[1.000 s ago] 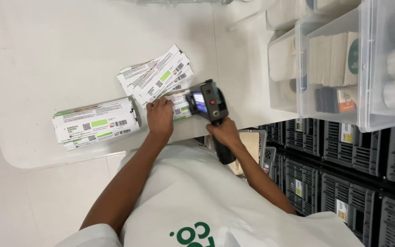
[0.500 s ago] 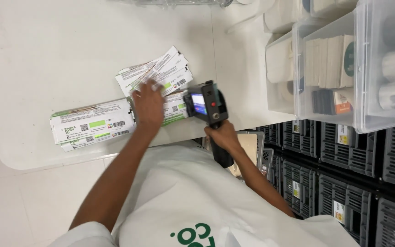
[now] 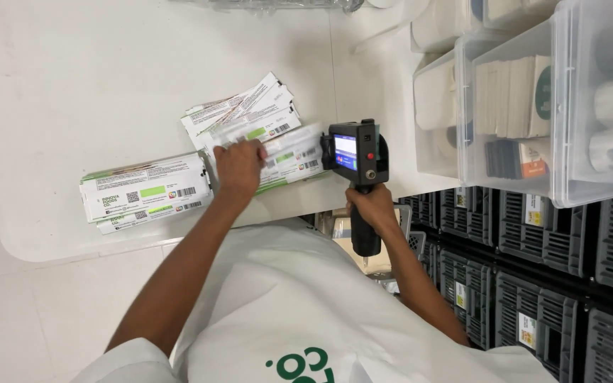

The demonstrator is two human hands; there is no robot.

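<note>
Two piles of flat printed packets: fanned pile (image 3: pixel 250 117) at 12 o'clock, stacked pile (image 3: pixel 143 193) at 9 o'clock, long axes roughly 9-to-3. One handheld printer (image 3: pixel 355 152), head pointing 9 o'clock. Left hand (image 3: pixel 238 167) flat on blurred packet (image 3: pixel 291 157); right hand (image 3: pixel 370 207) gripping handle.

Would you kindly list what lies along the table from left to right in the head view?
Stack of flat white-and-green cartons → left hand on a fanned pile of cartons → handheld printer gun gripped by the right hand → clear plastic bins.
</note>
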